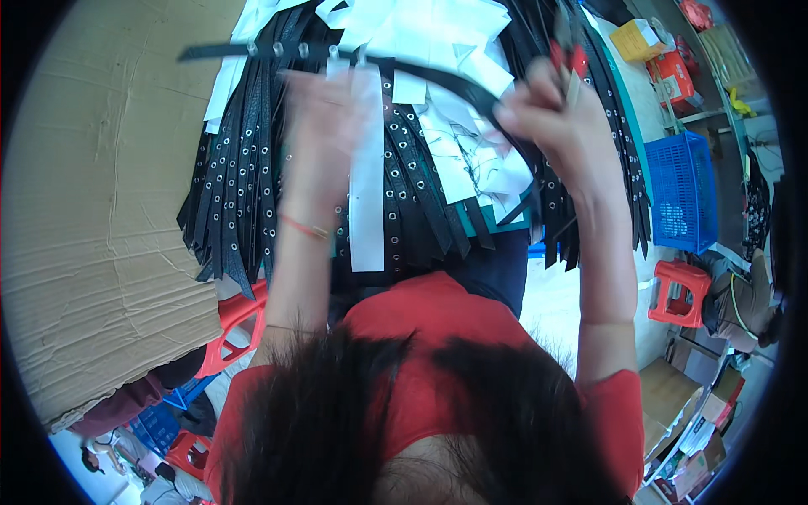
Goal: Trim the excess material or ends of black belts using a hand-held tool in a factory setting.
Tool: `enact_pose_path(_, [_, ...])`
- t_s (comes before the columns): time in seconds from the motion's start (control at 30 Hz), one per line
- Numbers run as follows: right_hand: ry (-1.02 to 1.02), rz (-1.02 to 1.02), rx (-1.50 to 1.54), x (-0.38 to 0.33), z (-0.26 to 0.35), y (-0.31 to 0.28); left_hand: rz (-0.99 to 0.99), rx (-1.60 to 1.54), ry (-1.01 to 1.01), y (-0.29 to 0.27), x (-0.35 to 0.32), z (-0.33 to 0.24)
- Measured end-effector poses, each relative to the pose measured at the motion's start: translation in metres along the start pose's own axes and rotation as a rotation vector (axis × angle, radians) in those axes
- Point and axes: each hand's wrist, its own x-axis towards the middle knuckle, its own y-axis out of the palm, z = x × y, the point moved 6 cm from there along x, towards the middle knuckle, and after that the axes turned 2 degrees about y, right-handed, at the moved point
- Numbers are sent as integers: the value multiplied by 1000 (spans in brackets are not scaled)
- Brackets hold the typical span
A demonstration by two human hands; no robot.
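A black belt strap [438, 78] with metal eyelets stretches across the space between my hands, its pointed end out at the left. My left hand [326, 109], smeared by motion, is closed around the strap near its eyelets. Beside those fingers a long white paper strip [367, 177] hangs down over the pile. My right hand [560, 118] is closed, its thumb against the strap's other part, which bends downward there. A red-handled tool [574, 59] with a dark metal end also sits in that hand; its exact kind is blurred.
Rows of black eyelet straps [240, 177] drape over the table edge before me. White paper sheets [421, 34] and loose threads lie among them. Cardboard [101, 168] covers the left side. At right stand a blue basket [680, 192], a red stool [678, 295] and shelves with boxes.
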Motion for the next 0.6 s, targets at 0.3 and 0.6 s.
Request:
enact_pose_path(0.3, [-47, 92, 164, 39, 35, 82, 275, 31, -41, 93, -43, 2])
enact_pose_path(0.6, [174, 294, 576, -50, -38, 60, 418, 214, 128, 67, 22, -45])
